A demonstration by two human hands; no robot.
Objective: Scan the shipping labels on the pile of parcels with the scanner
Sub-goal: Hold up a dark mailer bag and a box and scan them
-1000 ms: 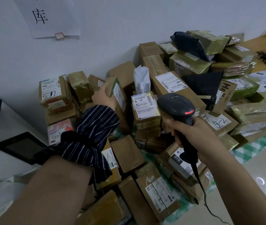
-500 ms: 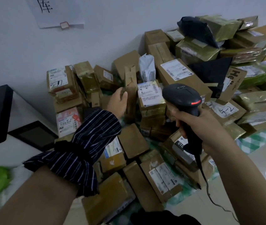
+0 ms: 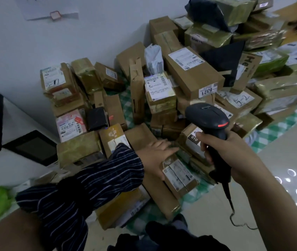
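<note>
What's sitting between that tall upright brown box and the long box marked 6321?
Head view: a taped parcel with a white shipping label stands between the tall upright box and the long box, a white plastic mailer behind it.

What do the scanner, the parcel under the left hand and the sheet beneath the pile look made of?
Scanner: likely hard plastic, matte black, with a smooth moulded shell. Parcel: brown cardboard, dull, taped, with a white paper label. Sheet: green-and-white check, thin, flat on the floor; cloth or plastic, cannot tell which.
</note>
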